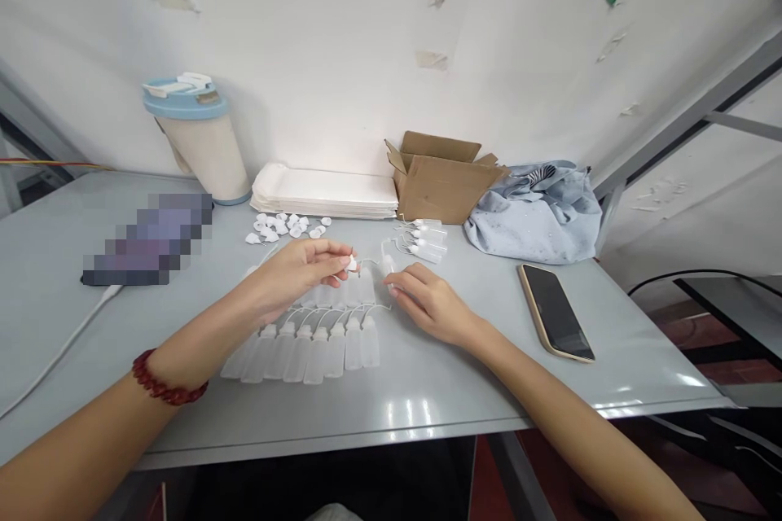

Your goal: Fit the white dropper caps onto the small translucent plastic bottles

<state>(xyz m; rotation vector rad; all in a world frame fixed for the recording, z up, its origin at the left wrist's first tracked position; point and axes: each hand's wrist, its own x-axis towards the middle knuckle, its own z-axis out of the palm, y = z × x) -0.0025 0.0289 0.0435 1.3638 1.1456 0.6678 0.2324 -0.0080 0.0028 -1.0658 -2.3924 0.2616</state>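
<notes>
Between the thumb and fingers of my left hand is a small white cap with a thin dark pin. My right hand is closed on a small translucent squeeze bottle, whose bent thin spout points up and left. Hand and hand are a short gap apart. Under and in front of them lie two rows of similar squeeze bottles with curved spouts, the back row partly hidden by my left hand. Several loose white caps are scattered behind my left hand. Beyond my right hand lie several capped bottles.
Along the wall stand a cream tumbler with a blue lid, a stack of white envelopes, an open cardboard box and a bundled light-blue cloth. A phone lies right; a blurred-out device with a cable lies left.
</notes>
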